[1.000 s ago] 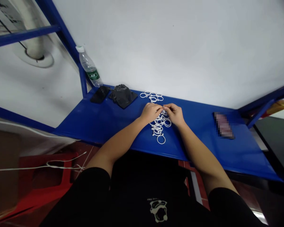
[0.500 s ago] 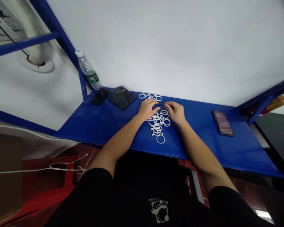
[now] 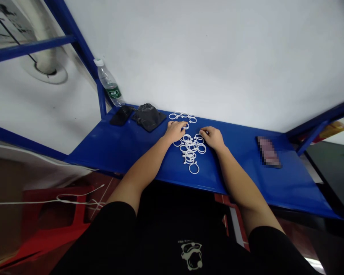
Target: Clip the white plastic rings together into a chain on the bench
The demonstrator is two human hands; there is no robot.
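Several white curtain rings [image 3: 193, 168], each with a small eyelet, lie in a loose, overlapping pile on the blue shelf top [image 3: 137, 149]. Beyond the pile, my left hand [image 3: 174, 131] has its fingers and thumb around another white curtain ring [image 3: 185, 125]. My right hand [image 3: 212, 137] is closed in a pinch at the pile's far right edge, its fingertips on a white ring [image 3: 199, 139]; the exact contact is partly hidden. Close to the wall, more white rings [image 3: 173, 116] lie in a small group.
A black pouch [image 3: 149, 116] and a dark phone-like slab [image 3: 122, 115] lie to the left, beside a leaning water bottle [image 3: 110, 86]. To the right is a pixelated flat object [image 3: 268, 152]. A white wall [image 3: 206, 57] backs the shelf; blue frame bars [image 3: 86, 57] flank it.
My left hand has drawn back slightly to the left, and a ring now shows at its fingertips. My right hand has come down toward me onto the pile's edge.
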